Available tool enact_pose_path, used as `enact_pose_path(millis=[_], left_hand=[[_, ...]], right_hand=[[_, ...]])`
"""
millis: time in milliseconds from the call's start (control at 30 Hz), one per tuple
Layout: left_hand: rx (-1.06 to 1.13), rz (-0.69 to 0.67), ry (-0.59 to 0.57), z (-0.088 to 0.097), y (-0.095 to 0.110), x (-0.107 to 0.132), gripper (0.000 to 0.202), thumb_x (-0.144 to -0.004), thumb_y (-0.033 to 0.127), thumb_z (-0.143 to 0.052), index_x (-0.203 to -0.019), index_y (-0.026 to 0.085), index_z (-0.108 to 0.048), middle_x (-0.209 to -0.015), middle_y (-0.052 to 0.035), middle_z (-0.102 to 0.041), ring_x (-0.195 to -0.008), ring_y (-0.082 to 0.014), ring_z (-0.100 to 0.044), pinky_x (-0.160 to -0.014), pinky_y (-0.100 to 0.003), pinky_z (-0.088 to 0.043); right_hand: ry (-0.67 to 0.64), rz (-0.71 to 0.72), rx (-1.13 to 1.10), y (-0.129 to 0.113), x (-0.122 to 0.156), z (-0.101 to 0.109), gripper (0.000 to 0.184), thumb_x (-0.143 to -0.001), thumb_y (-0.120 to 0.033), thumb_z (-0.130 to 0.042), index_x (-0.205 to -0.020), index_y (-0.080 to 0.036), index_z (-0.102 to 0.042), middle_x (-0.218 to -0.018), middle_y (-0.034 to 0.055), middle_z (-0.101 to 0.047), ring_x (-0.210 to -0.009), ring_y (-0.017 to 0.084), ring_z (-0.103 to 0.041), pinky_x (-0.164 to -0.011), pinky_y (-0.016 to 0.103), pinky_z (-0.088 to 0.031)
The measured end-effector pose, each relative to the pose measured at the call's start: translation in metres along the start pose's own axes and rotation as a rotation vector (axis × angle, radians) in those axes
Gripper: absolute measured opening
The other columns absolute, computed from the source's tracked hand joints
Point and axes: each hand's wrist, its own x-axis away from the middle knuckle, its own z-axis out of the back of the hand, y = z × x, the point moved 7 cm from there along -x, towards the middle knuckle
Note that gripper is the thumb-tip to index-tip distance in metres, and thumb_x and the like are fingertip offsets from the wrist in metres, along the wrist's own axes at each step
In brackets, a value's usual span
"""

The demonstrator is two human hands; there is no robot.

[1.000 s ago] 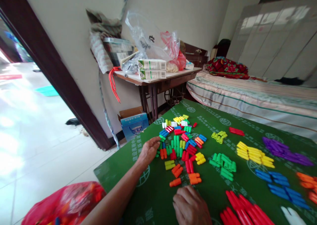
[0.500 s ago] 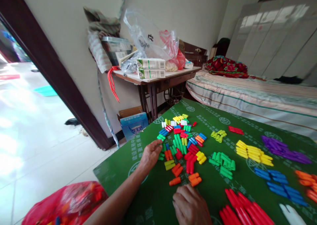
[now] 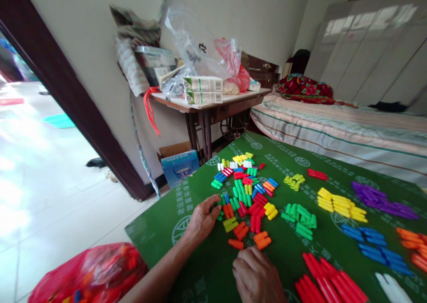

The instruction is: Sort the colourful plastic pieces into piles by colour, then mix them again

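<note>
My left hand [image 3: 204,218] is at the left edge of a mixed group of short coloured plastic tubes. Its fingers are curled together against green tubes [image 3: 220,215], partly hiding them. Just right of these lie a blue and orange pair [image 3: 228,211] and yellow-green tubes [image 3: 230,224]. My right hand [image 3: 256,276] rests closed on the green table, knuckles up; its fingertips and anything under them are hidden. Orange tubes [image 3: 262,240] lie just beyond it, and a single orange tube [image 3: 236,244] is to its upper left.
Sorted piles lie on the right of the green tabletop [image 3: 207,258]: green [image 3: 300,220], yellow [image 3: 342,205], purple [image 3: 383,200], blue [image 3: 378,249], red [image 3: 330,278]. A red bag [image 3: 90,274] of pieces stands lower left. Behind are a cluttered sewing table [image 3: 213,103] and a bed [image 3: 333,129].
My left hand has drawn a little toward me, away from the far green pair. The blue, orange and yellow-green tubes beside it have shifted slightly right. My right hand has stayed in place.
</note>
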Motion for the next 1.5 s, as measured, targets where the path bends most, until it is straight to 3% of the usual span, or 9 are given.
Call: enact_pose_path(millis=[267,667,1500], left_hand=[[-0.086,-0.04,0.01,0.002,0.009,0.007,0.033,-0.075,0.036,-0.054,-0.098,0.018,-0.069,-0.12,-0.007,-0.066,-0.112,-0.026,-0.06,-0.099,-0.04,-0.047],[-0.262,-0.098,-0.01,-0.002,0.02,0.016,0.034,-0.08,0.034,-0.048,-0.1,0.015,-0.066,-0.113,-0.0084,-0.068,-0.108,-0.0222,-0.062,-0.096,-0.033,-0.048],[-0.285,-0.193,0.008,-0.002,0.023,0.022,0.026,-0.083,0.03,-0.049,-0.096,0.017,-0.068,-0.105,-0.0066,-0.071,-0.1,-0.0196,-0.065,-0.09,-0.031,-0.051]], right_hand=[[-0.02,-0.059,-0.043,0.001,0.002,-0.001,0.019,-0.08,-0.008,-0.043,-0.067,-0.022,-0.043,-0.066,0.0,-0.052,-0.065,0.017,-0.049,-0.061,0.029,-0.032],[-0.064,-0.063,-0.064,0.003,0.004,-0.003,0.021,-0.086,-0.01,-0.04,-0.068,-0.021,-0.043,-0.069,0.0003,-0.051,-0.069,0.017,-0.047,-0.064,0.03,-0.031],[-0.077,-0.089,-0.098,0.002,0.003,-0.002,0.022,-0.086,-0.008,-0.04,-0.069,-0.021,-0.041,-0.069,0.0003,-0.049,-0.069,0.017,-0.045,-0.065,0.031,-0.03]])
